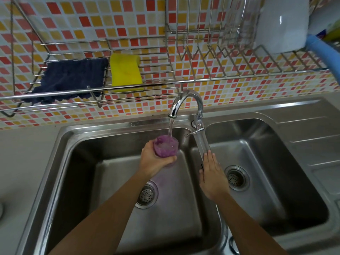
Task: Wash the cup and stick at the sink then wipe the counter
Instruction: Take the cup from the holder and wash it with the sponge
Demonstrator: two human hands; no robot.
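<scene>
In the head view, the left hand (153,161) gripped a purple-stained clear cup (166,145) from the side, fingers wrapped under it, over the left basin of the double stainless-steel sink (73,148). Water fell from the curved chrome tap (185,102) straight into the cup's mouth; foam and purple residue made its contents hard to read. The right hand (211,175) lay flat and unclenched, holding nothing, fingertips touching the long chrome tap lever (201,142) over the divider between the basins. A faint purple tint showed near the left drain strainer (147,195), partly hidden by the left forearm. On the wire wall rack (161,83) sat a dark blue cloth (70,80) and a yellow sponge (126,71). A white bowl (283,24) stood in the rack at upper right, blurred, with a light blue object beside it cut off by the edge.
</scene>
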